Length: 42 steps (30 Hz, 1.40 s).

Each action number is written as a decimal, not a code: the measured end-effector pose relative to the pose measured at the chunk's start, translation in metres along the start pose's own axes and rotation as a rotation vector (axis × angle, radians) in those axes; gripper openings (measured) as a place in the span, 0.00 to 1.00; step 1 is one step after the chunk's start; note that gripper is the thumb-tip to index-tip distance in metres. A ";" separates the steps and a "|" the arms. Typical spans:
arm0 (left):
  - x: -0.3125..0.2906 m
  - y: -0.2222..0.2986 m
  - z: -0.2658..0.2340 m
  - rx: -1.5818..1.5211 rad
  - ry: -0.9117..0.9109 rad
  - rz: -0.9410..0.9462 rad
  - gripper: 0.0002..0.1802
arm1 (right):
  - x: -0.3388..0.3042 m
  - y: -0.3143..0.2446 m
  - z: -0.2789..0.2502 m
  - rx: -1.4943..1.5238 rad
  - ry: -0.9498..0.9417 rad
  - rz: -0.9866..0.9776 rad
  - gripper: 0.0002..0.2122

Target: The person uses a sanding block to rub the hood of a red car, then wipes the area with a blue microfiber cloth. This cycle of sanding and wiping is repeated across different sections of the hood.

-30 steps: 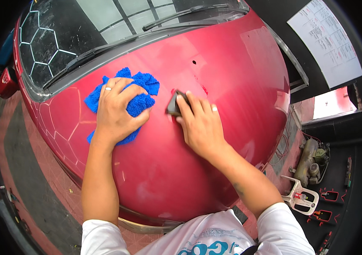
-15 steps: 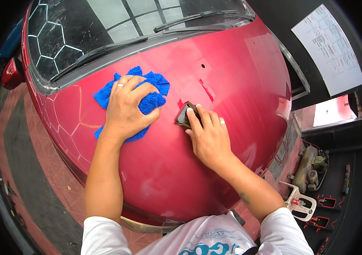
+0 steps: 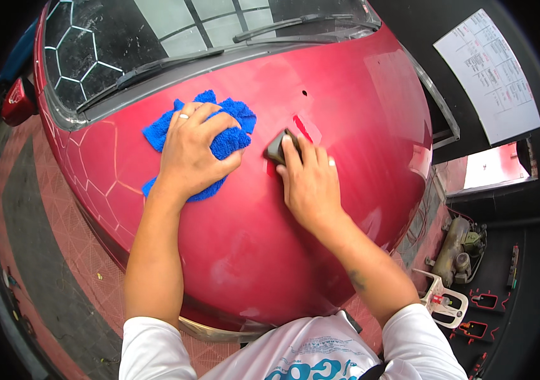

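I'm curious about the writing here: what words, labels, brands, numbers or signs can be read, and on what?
White shirt: large teal lettering, cut off at the picture's lower edge, whose wording I won't copy out; smaller lines above, too small to read.
White sheet on the dark wall: writing too small to read.
Blue cloth, dark block, red hood: no lettering visible.

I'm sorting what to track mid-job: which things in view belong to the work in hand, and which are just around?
Belong to the work:
blue cloth, bunched under the left hand
dark block, in the right hand's grip
red hood, beneath both

Just around, untouched:
white plastic chair
metal tank unit
white sheet on the dark wall
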State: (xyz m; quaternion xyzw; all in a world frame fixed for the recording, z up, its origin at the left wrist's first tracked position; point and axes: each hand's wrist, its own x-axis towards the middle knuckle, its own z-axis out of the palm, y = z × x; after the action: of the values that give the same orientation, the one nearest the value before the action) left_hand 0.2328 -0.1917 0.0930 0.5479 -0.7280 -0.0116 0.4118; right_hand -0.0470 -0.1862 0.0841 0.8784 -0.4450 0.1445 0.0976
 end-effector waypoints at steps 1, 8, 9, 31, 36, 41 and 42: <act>0.000 0.000 0.000 0.010 0.000 0.007 0.19 | 0.001 0.002 0.002 -0.004 -0.059 -0.026 0.30; -0.001 0.000 0.001 0.017 -0.005 -0.009 0.20 | 0.000 0.002 0.004 -0.001 0.025 0.045 0.29; 0.000 -0.001 0.000 0.016 -0.017 0.002 0.20 | -0.001 -0.001 0.002 -0.016 0.098 0.017 0.28; -0.002 -0.001 -0.001 0.001 0.044 -0.052 0.20 | 0.003 0.073 -0.029 0.381 0.093 0.381 0.26; -0.002 -0.006 0.002 0.003 0.068 -0.114 0.22 | -0.013 0.053 -0.017 0.279 0.148 0.235 0.22; 0.001 -0.005 0.001 -0.002 0.074 -0.124 0.22 | 0.014 0.032 0.007 0.284 0.103 0.220 0.23; 0.001 -0.005 0.001 -0.008 0.073 -0.113 0.22 | 0.017 0.028 0.008 0.272 0.102 0.227 0.23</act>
State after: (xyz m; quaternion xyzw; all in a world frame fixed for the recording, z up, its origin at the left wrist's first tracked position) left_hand 0.2363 -0.1951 0.0903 0.5866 -0.6802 -0.0179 0.4392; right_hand -0.0586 -0.2179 0.0837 0.8191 -0.5122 0.2579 -0.0166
